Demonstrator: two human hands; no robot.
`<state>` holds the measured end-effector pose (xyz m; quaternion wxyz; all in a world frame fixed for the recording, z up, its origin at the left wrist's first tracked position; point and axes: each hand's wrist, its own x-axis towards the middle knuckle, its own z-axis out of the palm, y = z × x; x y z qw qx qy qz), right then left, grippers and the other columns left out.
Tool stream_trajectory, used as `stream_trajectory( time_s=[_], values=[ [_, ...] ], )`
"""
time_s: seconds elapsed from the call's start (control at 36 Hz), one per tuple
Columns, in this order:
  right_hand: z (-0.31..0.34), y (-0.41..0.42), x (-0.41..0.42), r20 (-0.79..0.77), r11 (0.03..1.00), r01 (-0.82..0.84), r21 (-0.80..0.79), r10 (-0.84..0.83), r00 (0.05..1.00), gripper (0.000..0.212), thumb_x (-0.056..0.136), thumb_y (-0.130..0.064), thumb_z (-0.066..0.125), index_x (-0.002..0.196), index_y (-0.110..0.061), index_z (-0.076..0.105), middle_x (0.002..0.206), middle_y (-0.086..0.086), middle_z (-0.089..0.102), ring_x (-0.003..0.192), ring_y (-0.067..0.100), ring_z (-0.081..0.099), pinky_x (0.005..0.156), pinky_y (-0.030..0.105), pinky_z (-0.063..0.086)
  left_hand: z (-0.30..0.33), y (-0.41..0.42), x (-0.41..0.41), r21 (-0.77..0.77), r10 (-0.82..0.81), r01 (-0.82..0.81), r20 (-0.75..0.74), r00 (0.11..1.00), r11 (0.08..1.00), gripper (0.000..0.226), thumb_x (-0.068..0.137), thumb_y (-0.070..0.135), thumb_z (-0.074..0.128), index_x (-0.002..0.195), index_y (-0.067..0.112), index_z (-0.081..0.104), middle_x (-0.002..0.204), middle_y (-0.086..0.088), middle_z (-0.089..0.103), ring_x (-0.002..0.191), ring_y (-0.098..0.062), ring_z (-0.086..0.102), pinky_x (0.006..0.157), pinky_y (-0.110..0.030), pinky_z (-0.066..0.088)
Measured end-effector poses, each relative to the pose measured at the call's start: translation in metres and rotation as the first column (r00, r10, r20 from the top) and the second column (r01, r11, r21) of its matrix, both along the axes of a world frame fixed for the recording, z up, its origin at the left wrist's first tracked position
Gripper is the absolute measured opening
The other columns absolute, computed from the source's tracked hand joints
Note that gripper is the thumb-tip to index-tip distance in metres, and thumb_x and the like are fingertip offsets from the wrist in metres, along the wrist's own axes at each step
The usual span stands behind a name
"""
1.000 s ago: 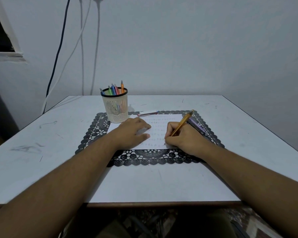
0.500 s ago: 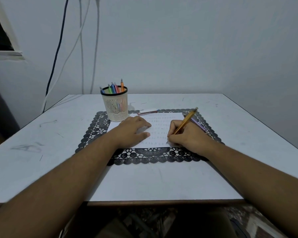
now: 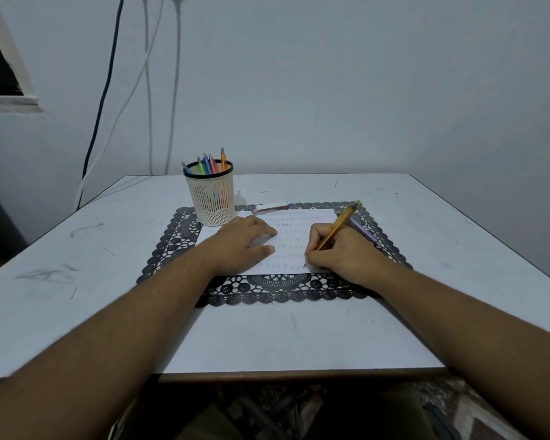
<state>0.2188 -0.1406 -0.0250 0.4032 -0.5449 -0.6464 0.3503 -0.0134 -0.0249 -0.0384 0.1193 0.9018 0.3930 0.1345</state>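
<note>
Right hand (image 3: 343,258) pinches pen (image 3: 338,225) low on barrel, tip on paper (image 3: 294,242) at frame centre. Left hand (image 3: 245,242) flat, fingers straight, pinning sheet. Paper light, floppy, slides on mat (image 3: 172,246); pen stiff, light, grip near tip.

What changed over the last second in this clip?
Almost nothing. The right hand grips the yellow pen as before, its tip shifting only slightly at the bottom row of the paper. The left hand stayed flat on the paper; the pen cup and mat did not move.
</note>
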Motion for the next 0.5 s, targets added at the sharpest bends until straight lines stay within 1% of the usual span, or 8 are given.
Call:
stream_trajectory(
  time_s=[0.11, 0.22, 0.28, 0.36, 0.42, 0.5],
  values=[
    [0.0006, -0.0001, -0.0009, -0.007, 1.000, 0.001, -0.003, -0.001, 1.000, 0.015, 0.078, -0.012, 0.069, 0.070, -0.023, 0.062, 0.068, 0.004, 0.072, 0.067, 0.015, 0.071, 0.062, 0.023, 0.053, -0.0007, 0.0003, 0.0002, -0.009, -0.001, 0.001, 0.020, 1.000, 1.000, 0.045, 0.104, 0.051, 0.053, 0.147, 0.037, 0.053, 0.150, 0.012, 0.046, 0.141, -0.016, 0.032, 0.118, -0.044, 0.030],
    [0.0005, -0.0016, 0.0013, -0.018, 1.000, 0.022, -0.008, -0.022, 1.000, 0.016, 0.079, -0.011, 0.070, 0.070, -0.021, 0.061, 0.065, 0.003, 0.068, 0.064, 0.013, 0.071, 0.059, 0.023, 0.052, -0.0016, 0.0011, -0.0003, -0.002, -0.006, 0.006, 0.007, 1.000, 1.000, 0.045, 0.104, 0.052, 0.052, 0.147, 0.037, 0.053, 0.150, 0.012, 0.046, 0.141, -0.017, 0.033, 0.119, -0.045, 0.031],
    [0.0008, -0.0017, 0.0004, 0.000, 1.000, 0.010, -0.004, -0.010, 1.000, 0.017, 0.080, -0.010, 0.070, 0.070, -0.021, 0.062, 0.066, 0.002, 0.070, 0.067, 0.014, 0.072, 0.062, 0.024, 0.053, -0.0020, 0.0016, -0.0009, -0.002, -0.006, 0.006, 0.011, 1.000, 1.000, 0.045, 0.104, 0.052, 0.052, 0.147, 0.037, 0.053, 0.150, 0.012, 0.046, 0.141, -0.017, 0.033, 0.119, -0.045, 0.031],
    [0.0013, -0.0016, 0.0001, 0.036, 1.000, -0.017, -0.002, 0.017, 0.999, 0.020, 0.082, -0.008, 0.071, 0.071, -0.022, 0.064, 0.070, 0.003, 0.072, 0.072, 0.017, 0.073, 0.070, 0.030, 0.058, -0.0021, 0.0023, -0.0009, -0.004, -0.001, 0.001, 0.014, 1.000, 1.000, 0.046, 0.104, 0.052, 0.052, 0.147, 0.038, 0.053, 0.150, 0.012, 0.046, 0.141, -0.017, 0.033, 0.119, -0.045, 0.031],
    [0.0015, -0.0023, 0.0019, 0.006, 1.000, -0.016, -0.003, 0.016, 1.000, 0.023, 0.084, -0.006, 0.070, 0.070, -0.023, 0.064, 0.068, 0.004, 0.070, 0.068, 0.017, 0.071, 0.067, 0.028, 0.057, -0.0021, 0.0025, -0.0005, 0.000, -0.004, 0.004, 0.007, 1.000, 1.000, 0.046, 0.104, 0.052, 0.052, 0.147, 0.038, 0.053, 0.151, 0.011, 0.046, 0.141, -0.017, 0.033, 0.119, -0.046, 0.031],
    [0.0013, -0.0034, 0.0061, -0.057, 1.000, 0.027, 0.007, -0.027, 0.998, 0.025, 0.083, -0.003, 0.069, 0.068, -0.021, 0.062, 0.063, 0.001, 0.066, 0.057, 0.011, 0.063, 0.056, 0.020, 0.051, -0.0024, 0.0023, 0.0000, -0.004, -0.009, 0.009, 0.011, 1.000, 1.000, 0.045, 0.104, 0.052, 0.052, 0.147, 0.038, 0.053, 0.151, 0.011, 0.046, 0.141, -0.017, 0.033, 0.119, -0.047, 0.031]
  ],
)
